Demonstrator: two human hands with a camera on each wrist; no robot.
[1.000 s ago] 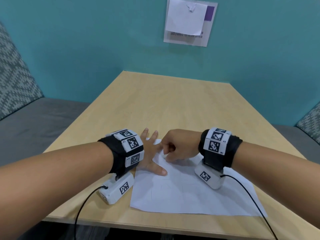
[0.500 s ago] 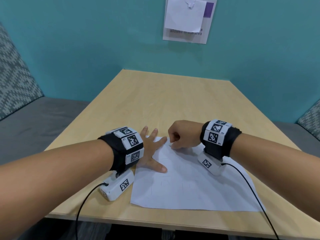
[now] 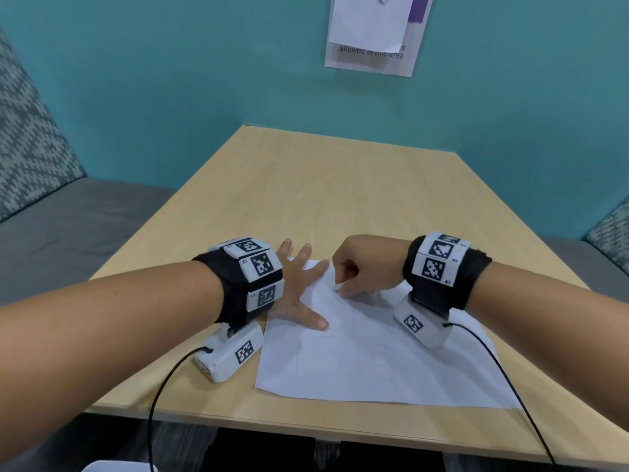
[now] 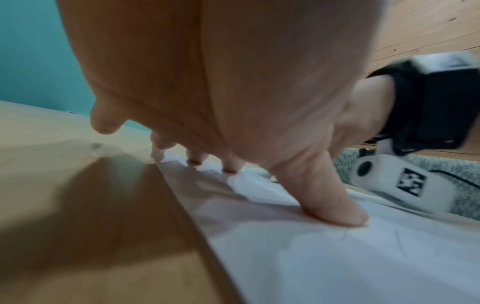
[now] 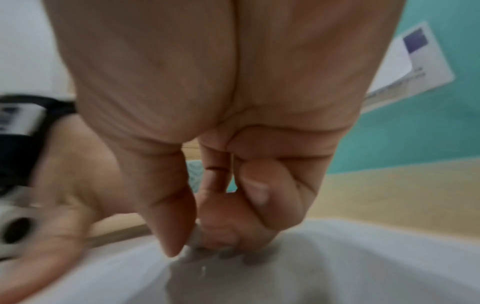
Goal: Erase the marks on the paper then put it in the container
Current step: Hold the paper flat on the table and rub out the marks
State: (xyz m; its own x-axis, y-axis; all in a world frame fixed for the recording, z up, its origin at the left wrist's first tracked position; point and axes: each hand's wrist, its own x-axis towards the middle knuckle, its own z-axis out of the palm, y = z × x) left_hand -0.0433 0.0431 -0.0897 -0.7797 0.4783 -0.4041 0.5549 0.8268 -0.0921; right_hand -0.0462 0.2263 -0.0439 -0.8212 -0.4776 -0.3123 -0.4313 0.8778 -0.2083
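Note:
A white sheet of paper (image 3: 367, 356) with faint pencil marks lies on the wooden table (image 3: 340, 185) near its front edge. My left hand (image 3: 299, 287) lies flat with spread fingers on the sheet's far left corner; in the left wrist view its thumb (image 4: 330, 197) presses the paper (image 4: 350, 263). My right hand (image 3: 364, 267) is curled over the sheet's far edge. In the right wrist view it pinches a small white eraser (image 5: 194, 236) between thumb and fingers, its tip against the paper (image 5: 337, 267). No container that I can identify shows.
A teal wall with a posted sign (image 3: 374, 35) stands behind the table. Grey benches with patterned cushions (image 3: 30, 137) flank both sides. Cables run from both wrist cameras over the front edge. The corner of a white object (image 3: 115, 466) shows at the bottom left.
My right hand with the eraser has slid away from me along the paper, from beside the left thumb to the far edge. The left hand stays pressed on the sheet.

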